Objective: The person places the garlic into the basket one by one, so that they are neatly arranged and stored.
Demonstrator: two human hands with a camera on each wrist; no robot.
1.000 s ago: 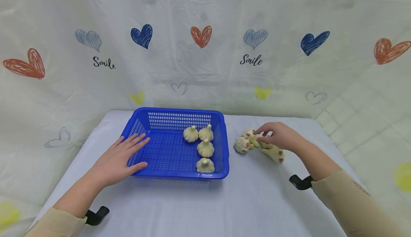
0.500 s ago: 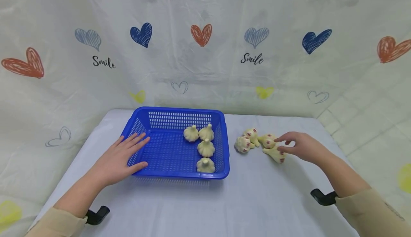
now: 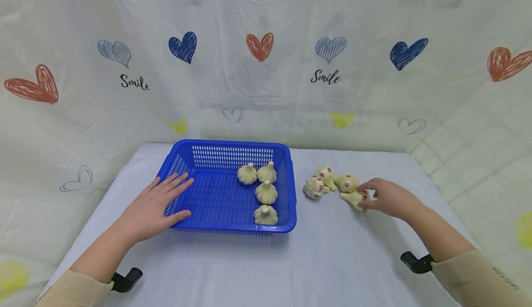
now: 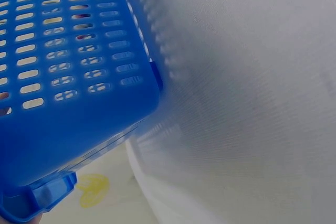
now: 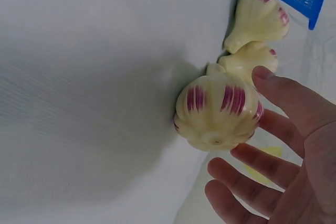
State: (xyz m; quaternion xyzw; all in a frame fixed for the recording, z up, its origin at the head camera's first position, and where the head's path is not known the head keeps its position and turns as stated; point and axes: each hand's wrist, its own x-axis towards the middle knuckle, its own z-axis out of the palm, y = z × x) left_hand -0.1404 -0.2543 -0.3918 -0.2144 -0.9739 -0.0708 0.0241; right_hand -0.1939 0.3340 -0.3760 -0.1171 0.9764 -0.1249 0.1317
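Note:
On the right of the head view, my right hand (image 3: 389, 198) is at the nearest garlic bulb (image 3: 353, 199) with purple streaks, which lies on its side. In the right wrist view, thumb and fingers (image 5: 262, 163) spread around the right side of that bulb, with the thumb tip beside its upper edge. Three more streaked bulbs lie near it, one of them a garlic bulb (image 3: 314, 188) at the left. My left hand (image 3: 154, 207) rests flat, fingers spread, over the left rim of a blue plastic basket (image 3: 232, 227).
Inside the basket, several pale garlic bulbs (image 3: 266, 192) stand along the right side, stems up. A white cloth (image 3: 266, 270) covers the table. Behind it hangs a pale sheet (image 3: 291, 113) printed with hearts.
My right hand first drew back to the right from above the streaked bulbs, then came down around the nearest one. The left hand and the basket have stayed in place.

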